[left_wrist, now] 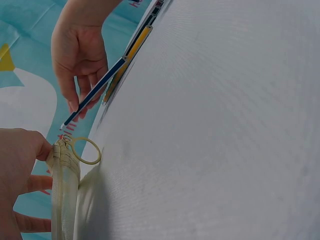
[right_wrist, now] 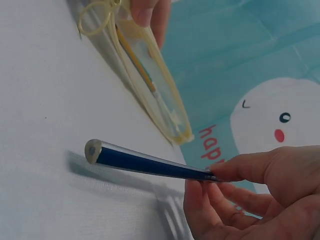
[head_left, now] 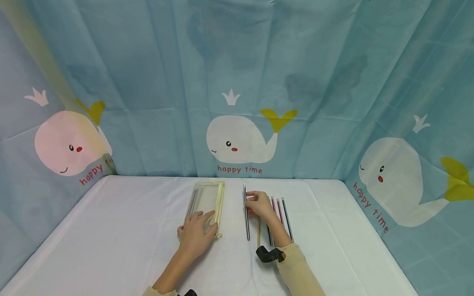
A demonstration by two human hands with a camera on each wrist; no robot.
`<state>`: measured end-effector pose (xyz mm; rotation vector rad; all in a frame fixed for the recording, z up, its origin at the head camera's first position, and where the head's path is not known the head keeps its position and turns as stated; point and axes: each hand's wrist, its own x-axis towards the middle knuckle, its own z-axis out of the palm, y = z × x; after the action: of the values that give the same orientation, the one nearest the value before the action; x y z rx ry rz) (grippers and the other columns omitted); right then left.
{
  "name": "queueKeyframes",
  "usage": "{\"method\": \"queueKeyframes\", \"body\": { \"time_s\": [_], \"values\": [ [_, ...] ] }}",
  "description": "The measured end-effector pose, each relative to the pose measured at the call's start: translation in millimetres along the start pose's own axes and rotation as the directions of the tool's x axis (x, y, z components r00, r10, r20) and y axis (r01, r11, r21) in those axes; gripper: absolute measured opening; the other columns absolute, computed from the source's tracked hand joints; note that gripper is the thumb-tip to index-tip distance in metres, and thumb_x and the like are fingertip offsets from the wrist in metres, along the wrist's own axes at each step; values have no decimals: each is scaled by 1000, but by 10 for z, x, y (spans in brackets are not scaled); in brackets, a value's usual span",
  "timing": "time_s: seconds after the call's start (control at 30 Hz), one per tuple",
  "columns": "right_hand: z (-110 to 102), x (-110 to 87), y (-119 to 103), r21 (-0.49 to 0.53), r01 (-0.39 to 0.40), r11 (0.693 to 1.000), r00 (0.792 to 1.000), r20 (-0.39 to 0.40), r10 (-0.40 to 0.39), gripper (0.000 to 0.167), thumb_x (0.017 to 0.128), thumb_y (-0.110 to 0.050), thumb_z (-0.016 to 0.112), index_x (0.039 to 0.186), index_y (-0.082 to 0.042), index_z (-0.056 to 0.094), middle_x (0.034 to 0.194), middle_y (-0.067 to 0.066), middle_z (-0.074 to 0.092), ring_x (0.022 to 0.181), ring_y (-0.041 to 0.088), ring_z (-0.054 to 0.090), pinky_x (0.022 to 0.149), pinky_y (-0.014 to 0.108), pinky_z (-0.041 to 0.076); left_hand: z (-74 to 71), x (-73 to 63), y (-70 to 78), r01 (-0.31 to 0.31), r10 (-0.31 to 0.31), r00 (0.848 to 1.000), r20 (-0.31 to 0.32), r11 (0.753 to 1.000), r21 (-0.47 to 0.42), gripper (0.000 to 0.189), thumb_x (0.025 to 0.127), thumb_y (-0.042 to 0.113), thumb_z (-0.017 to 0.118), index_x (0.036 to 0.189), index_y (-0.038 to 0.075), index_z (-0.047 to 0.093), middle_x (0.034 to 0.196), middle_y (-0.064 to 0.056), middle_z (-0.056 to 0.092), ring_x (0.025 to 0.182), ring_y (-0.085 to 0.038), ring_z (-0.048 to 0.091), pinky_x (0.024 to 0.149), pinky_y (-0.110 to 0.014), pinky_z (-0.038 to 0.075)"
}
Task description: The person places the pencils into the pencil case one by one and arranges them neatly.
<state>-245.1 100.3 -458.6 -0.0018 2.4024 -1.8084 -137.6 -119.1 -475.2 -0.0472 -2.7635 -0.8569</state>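
A see-through zip pencil pouch [head_left: 208, 195] with cream edging lies flat, and pencils show inside it. On its near half rests my left hand [head_left: 196, 234], fingers spread over the top. Facing the right wrist view, the pouch's long side gapes, with a yellow pencil [right_wrist: 135, 57] inside; a ring pull [left_wrist: 86, 151] hangs at the near end. Just right of the pouch, my right hand [head_left: 260, 205] pinches a dark blue pencil [right_wrist: 145, 162] with silvery stripes between thumb and fingers. The pencil points lengthwise, apart from the pouch.
Several loose pencils lie right of and beneath my right forearm: a yellow one [head_left: 259, 232], a red one [head_left: 279, 211] and dark ones such as the outer pencil [head_left: 287, 218]. A white cloth [head_left: 122, 230] covers the table. Blue curtains with whales [head_left: 240, 139] enclose it.
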Motion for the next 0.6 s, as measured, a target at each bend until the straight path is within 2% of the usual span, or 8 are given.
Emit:
{"method": "queueKeyframes", "body": {
  "time_s": [0.23,0.6],
  "values": [
    [11,-19,-35,19,-4,1000,1000,-4,4,40,95,3,70,135,8,65,100,13,67,75,18,68,64,29,60,-9,3,5,5,-5,1000,6,1000,-2,43,100,36,63,139,20,71,143,-23,60,131,-51,51,88,-77,39],
    [64,-36,-39,30,33,999,999,-4,-33,44,94,3,72,137,6,64,104,17,68,75,19,71,65,33,62,11,18,1,8,-8,1000,3,1000,2,43,99,36,65,139,20,71,143,-23,61,130,-50,52,87,-75,40]
  ]
}}
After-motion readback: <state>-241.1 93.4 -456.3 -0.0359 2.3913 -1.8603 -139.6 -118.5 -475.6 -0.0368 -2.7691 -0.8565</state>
